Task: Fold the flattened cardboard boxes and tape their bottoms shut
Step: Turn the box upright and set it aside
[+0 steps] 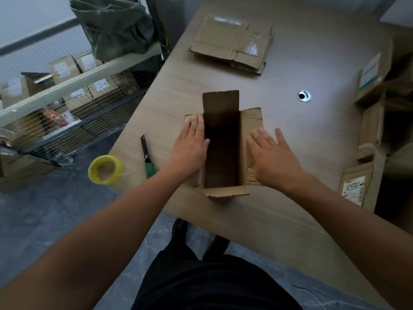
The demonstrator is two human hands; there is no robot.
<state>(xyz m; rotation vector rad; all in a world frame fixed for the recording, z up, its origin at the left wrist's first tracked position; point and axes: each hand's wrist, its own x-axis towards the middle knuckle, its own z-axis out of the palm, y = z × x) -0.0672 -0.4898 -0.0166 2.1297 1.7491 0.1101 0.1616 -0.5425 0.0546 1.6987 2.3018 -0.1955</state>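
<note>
Box (223, 153) stands open between both hands, long axis running away; left hand (190, 144) and right hand (271, 155) flat, fingers spread, on its side flaps.

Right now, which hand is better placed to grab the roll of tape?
Probably the left hand: the yellow tape roll lies on its side of the open box, by the utility knife. The right hand would have to cross the box.

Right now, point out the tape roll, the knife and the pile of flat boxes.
tape roll (105, 169), head view, on its yellow rim.
knife (149, 168), head view, on its green handle.
pile of flat boxes (225, 44), head view, on the top sheet of cardboard.
</note>
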